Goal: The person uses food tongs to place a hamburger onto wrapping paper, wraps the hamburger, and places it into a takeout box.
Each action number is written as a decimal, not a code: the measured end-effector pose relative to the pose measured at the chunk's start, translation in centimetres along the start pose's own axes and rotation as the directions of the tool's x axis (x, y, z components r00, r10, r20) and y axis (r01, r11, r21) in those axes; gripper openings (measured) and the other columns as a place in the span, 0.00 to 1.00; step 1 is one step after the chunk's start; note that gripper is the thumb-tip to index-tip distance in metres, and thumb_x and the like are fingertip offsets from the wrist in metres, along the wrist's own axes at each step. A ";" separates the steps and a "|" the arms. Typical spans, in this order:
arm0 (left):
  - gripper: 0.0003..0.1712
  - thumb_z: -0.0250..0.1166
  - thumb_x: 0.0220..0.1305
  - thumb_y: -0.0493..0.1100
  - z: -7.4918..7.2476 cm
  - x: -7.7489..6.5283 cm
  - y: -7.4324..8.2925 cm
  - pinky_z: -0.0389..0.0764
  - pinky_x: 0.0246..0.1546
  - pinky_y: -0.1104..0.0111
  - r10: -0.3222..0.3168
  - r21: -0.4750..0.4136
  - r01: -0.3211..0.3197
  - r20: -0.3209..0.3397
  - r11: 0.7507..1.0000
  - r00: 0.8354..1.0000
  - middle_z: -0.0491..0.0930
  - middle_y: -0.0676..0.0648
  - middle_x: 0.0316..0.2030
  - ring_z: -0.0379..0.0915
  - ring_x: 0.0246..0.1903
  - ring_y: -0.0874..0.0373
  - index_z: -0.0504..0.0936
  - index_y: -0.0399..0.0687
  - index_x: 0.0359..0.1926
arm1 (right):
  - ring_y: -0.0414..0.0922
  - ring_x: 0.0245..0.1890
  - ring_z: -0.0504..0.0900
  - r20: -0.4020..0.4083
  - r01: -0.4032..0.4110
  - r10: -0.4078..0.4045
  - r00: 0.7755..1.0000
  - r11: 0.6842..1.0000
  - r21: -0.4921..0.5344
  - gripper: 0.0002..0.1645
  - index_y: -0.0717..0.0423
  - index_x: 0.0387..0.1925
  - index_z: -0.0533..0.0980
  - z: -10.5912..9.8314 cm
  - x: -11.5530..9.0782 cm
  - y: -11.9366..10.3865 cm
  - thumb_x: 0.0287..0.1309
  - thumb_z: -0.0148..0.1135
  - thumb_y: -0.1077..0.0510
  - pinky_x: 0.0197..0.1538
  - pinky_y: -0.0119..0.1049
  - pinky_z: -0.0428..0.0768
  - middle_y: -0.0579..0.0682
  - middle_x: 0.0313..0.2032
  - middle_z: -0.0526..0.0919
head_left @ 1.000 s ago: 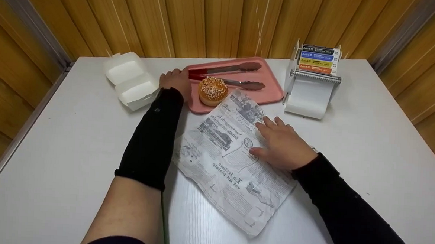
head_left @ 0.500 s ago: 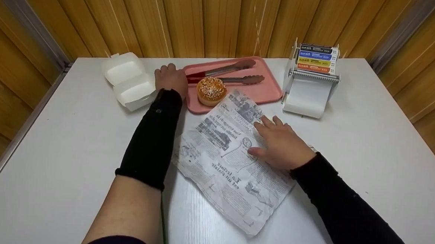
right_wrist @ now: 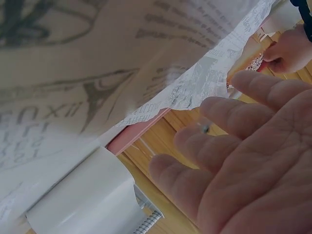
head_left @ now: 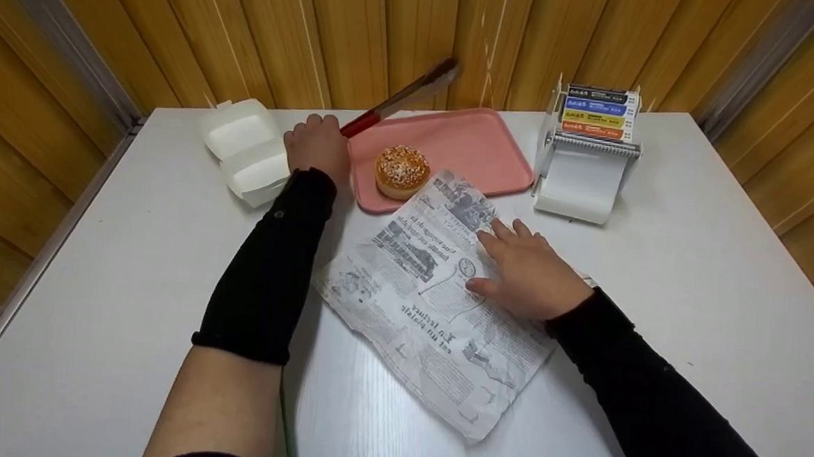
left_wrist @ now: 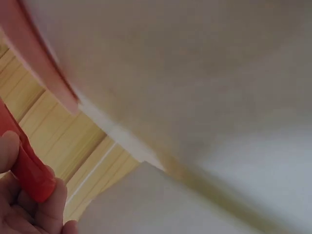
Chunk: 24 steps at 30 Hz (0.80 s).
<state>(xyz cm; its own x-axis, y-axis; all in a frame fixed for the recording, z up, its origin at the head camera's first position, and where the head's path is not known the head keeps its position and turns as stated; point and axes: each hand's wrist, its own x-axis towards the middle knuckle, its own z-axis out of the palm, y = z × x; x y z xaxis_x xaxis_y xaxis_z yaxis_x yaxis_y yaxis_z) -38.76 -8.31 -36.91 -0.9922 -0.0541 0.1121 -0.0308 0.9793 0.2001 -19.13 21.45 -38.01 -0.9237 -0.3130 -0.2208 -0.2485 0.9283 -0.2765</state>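
Note:
My left hand [head_left: 318, 149] grips the red handle of a pair of tongs [head_left: 400, 101], lifted above the back left of the pink tray [head_left: 467, 148]. In the left wrist view, the fingers and thumb curl round the red tongs handle [left_wrist: 31, 170]. A round bun [head_left: 401, 172] with white bits on its golden top sits on the tray near its front left corner. My right hand [head_left: 533, 273], fingers straight and spread, lies at the right part of a newsprint-patterned paper sheet [head_left: 429, 341]. The right wrist view shows its palm [right_wrist: 263, 151] beside the sheet, holding nothing.
An opened white clamshell box [head_left: 248, 140] stands left of my left hand. At the back right is a dispenser [head_left: 589, 151] with coloured label strips and a white roll. Wood-patterned panels [head_left: 285, 34] border the white table [head_left: 711, 272].
My left hand has lifted the tongs off the tray, and their tips have swung up and back. The bun stays on the tray. My right hand has barely moved.

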 end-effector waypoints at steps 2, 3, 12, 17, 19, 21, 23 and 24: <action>0.25 0.56 0.80 0.51 -0.8 -0.8 0.1 0.73 0.67 0.48 -0.014 -0.056 0.013 -0.009 0.998 1.000 0.80 0.37 0.61 0.76 0.61 0.41 0.76 0.43 0.69 | 0.68 0.83 0.41 -0.008 0.004 -0.003 1.000 1.000 0.004 0.52 0.60 0.82 0.56 0.0 -0.1 0.1 0.71 0.61 0.36 0.82 0.66 0.45 0.64 0.83 0.49; 0.25 0.56 0.80 0.52 -1.3 -1.2 0.2 0.73 0.66 0.49 -0.021 -0.095 0.020 -0.010 0.995 1.000 0.80 0.38 0.59 0.76 0.59 0.41 0.76 0.43 0.68 | 0.68 0.83 0.41 -0.016 0.007 -0.007 1.000 1.000 0.005 0.52 0.60 0.82 0.56 -0.1 -0.1 0.1 0.71 0.61 0.36 0.82 0.66 0.45 0.64 0.83 0.49; 0.18 0.55 0.81 0.51 -4.1 -7.7 1.6 0.79 0.54 0.59 0.021 -0.596 0.005 0.037 0.803 0.999 0.78 0.43 0.48 0.76 0.45 0.51 0.76 0.42 0.57 | 0.60 0.84 0.48 -0.209 0.079 -0.041 0.977 0.981 0.179 0.47 0.55 0.81 0.61 -0.6 -0.3 -0.1 0.71 0.63 0.38 0.82 0.62 0.53 0.57 0.84 0.53; 0.13 0.55 0.82 0.46 -4.0 -12.9 3.1 0.79 0.39 0.63 0.145 -0.792 -0.056 0.041 0.608 0.989 0.77 0.44 0.42 0.74 0.38 0.53 0.74 0.41 0.53 | 0.55 0.82 0.59 -0.366 0.231 -0.084 0.927 0.896 0.380 0.43 0.54 0.80 0.62 -0.9 -0.7 -0.8 0.74 0.62 0.42 0.81 0.58 0.59 0.55 0.81 0.61; 0.11 0.55 0.82 0.46 -3.7 -15.0 3.8 0.78 0.34 0.65 0.186 -0.833 -0.053 0.060 0.550 0.981 0.76 0.45 0.40 0.72 0.35 0.54 0.74 0.42 0.52 | 0.55 0.80 0.63 -0.420 0.295 -0.093 0.903 0.845 0.447 0.41 0.56 0.80 0.62 -1.0 -0.8 -1.3 0.75 0.62 0.45 0.81 0.56 0.61 0.56 0.79 0.66; 0.10 0.55 0.81 0.46 -3.3 -17.0 4.5 0.77 0.32 0.66 0.228 -0.862 -0.047 0.081 0.505 0.970 0.75 0.47 0.38 0.71 0.32 0.56 0.74 0.44 0.50 | 0.57 0.78 0.67 -0.449 0.343 -0.093 0.888 0.785 0.516 0.39 0.58 0.80 0.61 -1.1 -0.9 -1.9 0.76 0.60 0.49 0.80 0.56 0.63 0.58 0.77 0.68; 0.09 0.55 0.81 0.46 -2.8 -18.7 5.2 0.75 0.29 0.68 0.273 -0.882 -0.040 0.102 0.470 0.957 0.74 0.49 0.35 0.69 0.29 0.58 0.74 0.45 0.49 | 0.58 0.77 0.68 -0.452 0.377 -0.091 0.887 0.709 0.596 0.38 0.61 0.80 0.58 -1.1 -0.9 -2.4 0.78 0.57 0.54 0.79 0.55 0.65 0.61 0.77 0.68; 0.09 0.55 0.81 0.46 -2.5 -19.5 5.5 0.74 0.28 0.68 0.296 -0.890 -0.036 0.112 0.454 0.949 0.73 0.49 0.34 0.68 0.28 0.58 0.74 0.45 0.49 | 0.58 0.77 0.68 -0.447 0.392 -0.095 0.890 0.660 0.640 0.38 0.62 0.81 0.56 -1.1 -1.0 -2.7 0.79 0.55 0.56 0.79 0.54 0.66 0.62 0.77 0.68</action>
<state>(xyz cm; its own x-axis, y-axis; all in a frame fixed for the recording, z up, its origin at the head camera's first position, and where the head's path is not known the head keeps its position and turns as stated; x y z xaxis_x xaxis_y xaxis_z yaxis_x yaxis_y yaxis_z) -19.31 -2.39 -35.52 -0.9639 0.2602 0.0563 0.1294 0.2733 0.9532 -17.91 19.47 -36.00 -0.9284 -0.2772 0.2475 -0.3395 0.3620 -0.8682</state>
